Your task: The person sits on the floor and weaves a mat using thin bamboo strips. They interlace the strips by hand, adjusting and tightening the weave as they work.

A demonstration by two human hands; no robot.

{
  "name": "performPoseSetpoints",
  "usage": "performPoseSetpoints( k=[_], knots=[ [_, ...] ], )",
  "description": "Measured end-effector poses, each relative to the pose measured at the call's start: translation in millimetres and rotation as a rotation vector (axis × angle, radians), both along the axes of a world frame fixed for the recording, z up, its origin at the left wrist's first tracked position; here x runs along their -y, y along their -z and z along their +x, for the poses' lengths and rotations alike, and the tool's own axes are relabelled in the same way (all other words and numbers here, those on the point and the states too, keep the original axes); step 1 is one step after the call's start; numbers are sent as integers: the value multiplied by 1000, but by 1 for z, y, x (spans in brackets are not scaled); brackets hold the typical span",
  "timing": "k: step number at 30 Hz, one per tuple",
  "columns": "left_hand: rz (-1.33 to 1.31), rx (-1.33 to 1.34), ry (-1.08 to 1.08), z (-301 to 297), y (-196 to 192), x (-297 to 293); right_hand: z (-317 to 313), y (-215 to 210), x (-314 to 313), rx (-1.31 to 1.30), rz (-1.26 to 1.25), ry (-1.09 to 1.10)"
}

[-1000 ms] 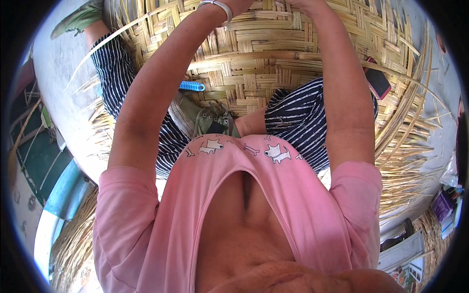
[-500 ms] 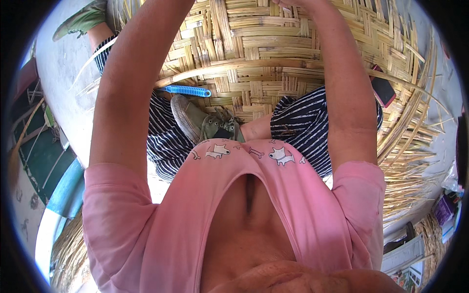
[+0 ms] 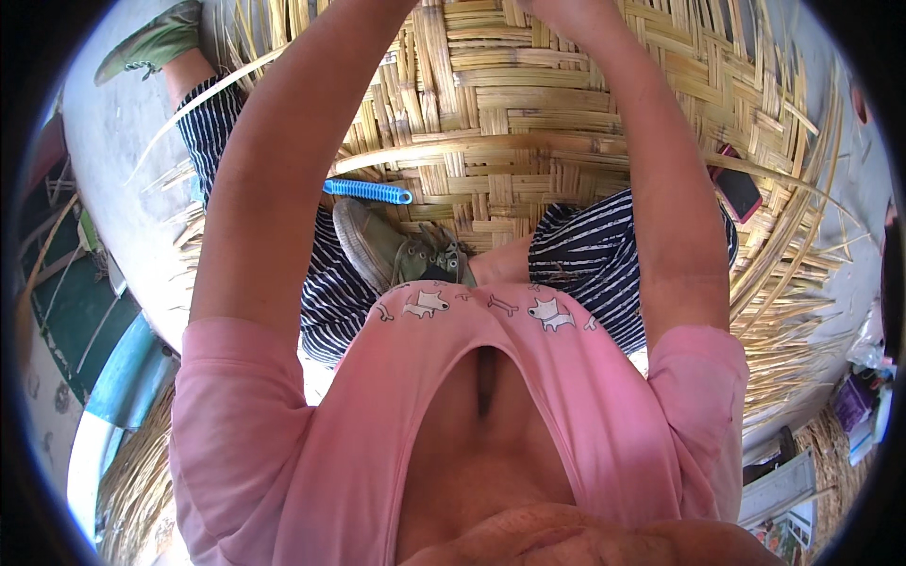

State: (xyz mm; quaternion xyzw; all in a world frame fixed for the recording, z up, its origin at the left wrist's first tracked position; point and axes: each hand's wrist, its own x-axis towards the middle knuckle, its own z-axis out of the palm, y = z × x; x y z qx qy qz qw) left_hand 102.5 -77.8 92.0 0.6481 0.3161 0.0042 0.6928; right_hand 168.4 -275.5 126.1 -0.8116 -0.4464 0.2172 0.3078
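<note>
A large woven mat of split cane strips (image 3: 528, 99) spreads under and beyond my crossed-over legs. Both my arms stretch forward over it. The left forearm runs off the upper edge, so my left hand is out of the picture. Only the back part of my right hand (image 3: 559, 13) shows at the top edge, over the weave; its fingers are cut off, and what it may hold cannot be seen. A tool's blue ribbed handle (image 3: 368, 191) lies on the mat near my left forearm, its other end hidden behind that arm.
A dark phone with a red edge (image 3: 738, 194) lies on the mat beside my right forearm. Loose strip ends (image 3: 788, 330) stick out along the right side. My green shoe (image 3: 382, 241) rests on the mat. A purple container (image 3: 854, 401) stands at the far right.
My left forearm has swung slightly to the right, and my right hand has shifted a little left along the top edge. The mat and handle appear slightly lower in view.
</note>
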Motion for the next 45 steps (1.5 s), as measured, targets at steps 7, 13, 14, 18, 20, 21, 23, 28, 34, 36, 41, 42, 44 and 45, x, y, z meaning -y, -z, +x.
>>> performPoseSetpoints(
  k=[7,13,14,18,20,21,23,28,34,36,41,42,44,45],
  knots=[
    [-27,-21,-89,-8,5,25,-3,7,3,79,-74,-8],
    [-24,2,-44,-15,34,22,-10,2,3,83,-75,-98],
    [7,-31,-4,-11,25,27,-4,11,6,167,-95,-115],
    [21,62,-174,-36,-15,32,5,33,4,241,-126,-154],
    [245,155,-200,-70,-27,17,1,28,3,190,-177,-139],
    [206,102,-304,-93,-42,15,1,27,1,189,-218,-138],
    [40,99,-448,-149,-36,-7,-1,20,-2,188,-227,-150],
    [-115,-16,-595,-242,-54,-2,-9,7,5,135,-159,-111],
    [-263,161,-970,-270,-36,-44,-28,14,12,257,-182,13],
    [-142,250,-1015,-268,-45,-49,-32,7,13,261,-171,35],
    [333,505,-797,-253,-69,-22,-73,-33,-16,231,-296,-41],
    [239,386,-880,-256,-66,-28,-86,-43,-30,205,-336,-76],
    [-41,316,-1039,-270,-53,-51,-113,-50,-54,280,-303,-217],
    [-235,357,-1113,-282,-38,-64,-125,-44,-68,302,-215,-274]
  ],
)
